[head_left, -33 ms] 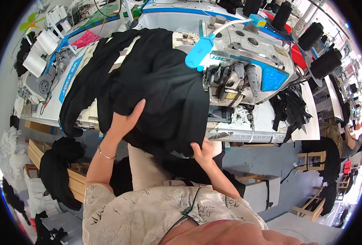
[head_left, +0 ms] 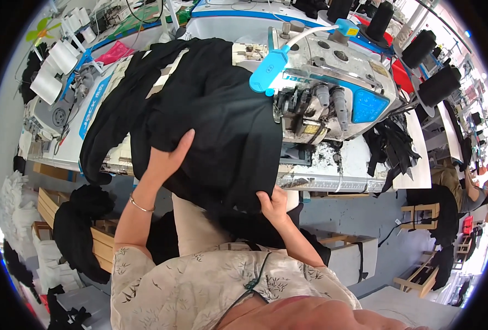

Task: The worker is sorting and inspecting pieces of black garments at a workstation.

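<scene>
Left hand [head_left: 170,157] reaches forward, thumb [head_left: 186,142] atop black cloth [head_left: 222,126], fingers hidden — grip unclear; right hand [head_left: 275,204], angled inward, pinches the cloth's near corner.

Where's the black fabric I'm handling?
In the head view, the black fabric is just left of centre, beside the industrial sewing machine, with your left hand at its lower left and right hand at its lower right corner.

Wears a cream shirt [head_left: 200,280] with dark leafy sprigs [head_left: 277,283], green piping [head_left: 264,263] and a knotted fastening [head_left: 251,284] on its front, beige trousers [head_left: 197,223] beyond its hem, and a silvery bangle [head_left: 140,208] past its left sleeve [head_left: 131,264].
</scene>
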A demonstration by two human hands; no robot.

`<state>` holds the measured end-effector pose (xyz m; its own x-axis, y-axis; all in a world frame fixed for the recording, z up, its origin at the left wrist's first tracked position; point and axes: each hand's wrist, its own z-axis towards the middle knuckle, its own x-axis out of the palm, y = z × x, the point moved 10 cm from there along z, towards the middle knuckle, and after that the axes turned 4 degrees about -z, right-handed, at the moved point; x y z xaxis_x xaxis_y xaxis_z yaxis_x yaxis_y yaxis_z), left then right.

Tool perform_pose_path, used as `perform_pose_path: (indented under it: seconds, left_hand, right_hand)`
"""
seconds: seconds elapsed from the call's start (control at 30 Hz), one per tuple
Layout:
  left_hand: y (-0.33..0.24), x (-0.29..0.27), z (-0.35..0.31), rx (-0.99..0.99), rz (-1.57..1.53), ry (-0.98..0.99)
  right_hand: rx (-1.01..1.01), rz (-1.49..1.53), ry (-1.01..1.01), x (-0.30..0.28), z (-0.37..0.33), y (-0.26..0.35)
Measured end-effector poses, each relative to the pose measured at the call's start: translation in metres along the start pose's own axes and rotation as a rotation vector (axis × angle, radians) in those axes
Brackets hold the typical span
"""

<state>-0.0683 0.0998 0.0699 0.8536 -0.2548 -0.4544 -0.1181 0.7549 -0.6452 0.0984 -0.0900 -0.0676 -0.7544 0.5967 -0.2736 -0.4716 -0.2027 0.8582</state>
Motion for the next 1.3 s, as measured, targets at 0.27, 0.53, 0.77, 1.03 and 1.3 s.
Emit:
perform_pose_path:
  seconds: [0.27, 0.53, 0.77, 1.03, 1.3]
  left_hand:
    - [0.02, -0.018, 0.088, -0.005, -0.097, -0.08]
    - [0.12, -0.059, 0.162, -0.459, -0.206, -0.378]
    - [0.115, 0.041, 0.153, -0.263, 0.724, 0.326]
    - [-0.061, 0.136, -0.093, -0.044, -0.032, 0.301]
    - [0.03, 0.096, -0.177, -0.596, -0.237, 0.158]
  right_hand:
    - [-0.004, -0.024, -0.001, 0.002, -0.01, -0.004]
    - [-0.032, -0.049, -0.076, -0.005, 0.017, 0.003]
    - [0.024, -0.135, -0.177, -0.02, 0.064, 0.02]
    - [-0.041, -0.305, 0.177, 0.017, -0.045, 0.006]
    - [-0.087, -0.445, 0.176, 0.034, -0.057, 0.036]
